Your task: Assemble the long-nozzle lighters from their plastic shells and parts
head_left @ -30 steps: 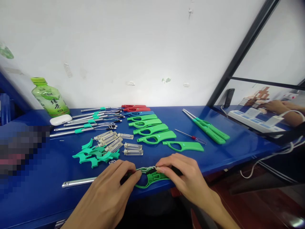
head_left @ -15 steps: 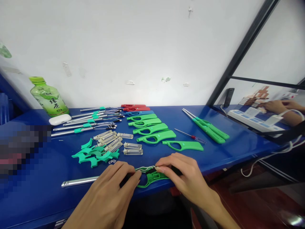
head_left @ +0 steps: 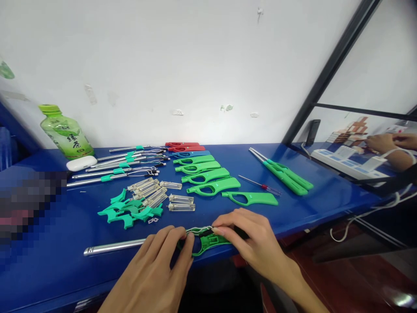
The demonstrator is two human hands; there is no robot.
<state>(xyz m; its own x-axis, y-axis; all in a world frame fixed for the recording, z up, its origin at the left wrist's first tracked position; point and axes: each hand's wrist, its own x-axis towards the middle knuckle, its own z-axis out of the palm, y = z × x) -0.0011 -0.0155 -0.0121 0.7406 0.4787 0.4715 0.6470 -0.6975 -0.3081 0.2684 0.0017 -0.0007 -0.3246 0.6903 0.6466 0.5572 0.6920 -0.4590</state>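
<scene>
A green lighter shell (head_left: 206,241) with a long silver nozzle tube (head_left: 114,246) lies at the near edge of the blue table (head_left: 48,256). My left hand (head_left: 163,265) rests on the joint between tube and shell, fingers curled and pressing down on it. My right hand (head_left: 249,237) pinches the shell's upper edge, where thin white wires (head_left: 198,229) run. Just beyond lie a loose green shell half (head_left: 250,198), clear fuel tanks (head_left: 181,203) and teal trigger pieces (head_left: 130,211).
Rows of green, blue and red shells (head_left: 203,171) and silver tubes with wires (head_left: 117,167) lie further back. A green tea bottle (head_left: 65,134) and white earbud case (head_left: 81,163) stand far left. A screwdriver (head_left: 260,185) and finished green lighters (head_left: 283,171) lie right. Another person's hands (head_left: 389,142) work behind the partition.
My left hand has slid back toward me and to the right along the tube, its fingers now curled at the shell's left end. My right hand has stayed in place.
</scene>
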